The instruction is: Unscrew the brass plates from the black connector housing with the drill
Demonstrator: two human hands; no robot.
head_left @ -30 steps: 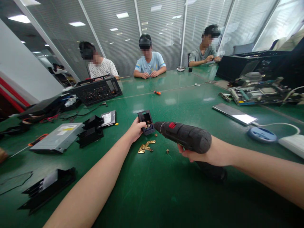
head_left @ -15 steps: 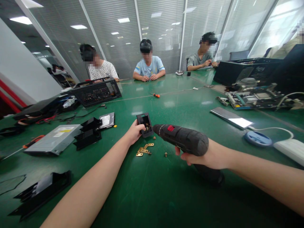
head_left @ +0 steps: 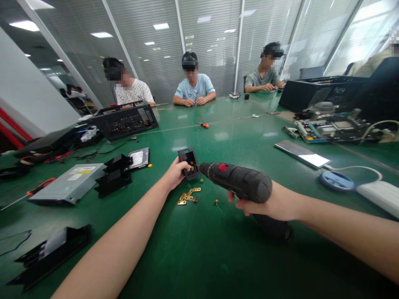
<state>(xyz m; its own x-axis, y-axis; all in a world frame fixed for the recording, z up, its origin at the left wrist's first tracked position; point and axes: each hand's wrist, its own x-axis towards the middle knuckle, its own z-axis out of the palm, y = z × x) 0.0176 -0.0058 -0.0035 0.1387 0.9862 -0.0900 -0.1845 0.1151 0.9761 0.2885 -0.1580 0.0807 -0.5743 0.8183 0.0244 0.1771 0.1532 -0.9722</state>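
My left hand point(head_left: 176, 173) grips a small black plastic box point(head_left: 195, 171) by its left side, the open face turned toward me. Brass-coloured parts show inside it, near my thumb. My right hand point(head_left: 264, 201) is wrapped round the handle of a black cordless drill point(head_left: 238, 180) with a red switch on top. Its bit points left into the box; whether the tip touches a screw is too small to tell. Below the box lie several brass plates point(head_left: 189, 197), with a brass screw point(head_left: 216, 202) to their right and a small brass piece point(head_left: 201, 180) above.
To the left are a silver optical drive point(head_left: 70, 182), black brackets point(head_left: 114, 176), a hard drive point(head_left: 139, 158) and a larger black part point(head_left: 52, 253). A phone point(head_left: 301, 153), blue round case point(head_left: 336, 181) and circuit board point(head_left: 336, 126) lie right. An orange screwdriver point(head_left: 204, 124) lies ahead; people sit opposite.
The view has shifted very slightly. My hands, the box and the drill keep nearly the same pose. At the far right, the seated person's hands have lowered toward the table.
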